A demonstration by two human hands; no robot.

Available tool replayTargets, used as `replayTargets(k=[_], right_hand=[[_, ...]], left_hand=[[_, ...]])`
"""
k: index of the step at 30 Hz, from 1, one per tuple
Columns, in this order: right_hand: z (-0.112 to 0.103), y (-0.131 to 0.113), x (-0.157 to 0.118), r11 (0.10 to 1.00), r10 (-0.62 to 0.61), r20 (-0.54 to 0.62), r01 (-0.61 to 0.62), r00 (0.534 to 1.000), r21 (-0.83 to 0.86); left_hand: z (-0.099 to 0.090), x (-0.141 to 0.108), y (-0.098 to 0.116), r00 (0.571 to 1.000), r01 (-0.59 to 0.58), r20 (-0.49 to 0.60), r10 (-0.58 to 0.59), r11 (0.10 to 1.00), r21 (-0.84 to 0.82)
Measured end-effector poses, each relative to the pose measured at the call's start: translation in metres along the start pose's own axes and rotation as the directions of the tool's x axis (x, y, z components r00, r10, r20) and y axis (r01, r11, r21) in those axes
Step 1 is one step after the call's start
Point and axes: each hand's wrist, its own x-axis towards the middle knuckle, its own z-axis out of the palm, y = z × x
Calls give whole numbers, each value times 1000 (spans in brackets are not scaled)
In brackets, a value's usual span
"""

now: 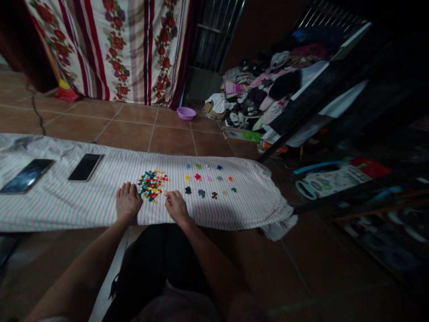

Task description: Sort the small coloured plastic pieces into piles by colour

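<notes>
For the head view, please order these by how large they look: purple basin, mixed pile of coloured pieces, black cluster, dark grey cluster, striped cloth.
Largest to smallest:
1. Striped cloth
2. Mixed pile of coloured pieces
3. Purple basin
4. Black cluster and dark grey cluster, too alike to rank

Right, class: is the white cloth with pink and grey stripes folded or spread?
Spread: the striped cloth lies extended beneath the mixed multicoloured small pieces, bunched at its right end.

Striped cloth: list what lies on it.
Two phones, a mixed heap of coloured pieces and, right of it, single-colour clusters lie on the striped cloth. The left hand hides what is under it; what the cloth covers cannot be seen.
</notes>
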Motion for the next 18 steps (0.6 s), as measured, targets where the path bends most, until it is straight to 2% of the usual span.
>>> replayTargets(k=[4,8,13,18], right_hand=[[-15,19,-16,999,28,-58,-27,998,24],[-35,47,-33,990,138,-189,-135,972,30],[-65,93,-49,962,268,-396,-267,878,58],[-88,132,-51,935,342,-520,-339,783,105]], left_hand=[[-2,0,0,1000,-10,-15,10,1000,1],[2,1,-2,999,-23,-47,22,1000,-15],[5,2,-3,998,-20,-52,19,999,-28],[6,3,-4,997,-33,-76,31,999,-28]])
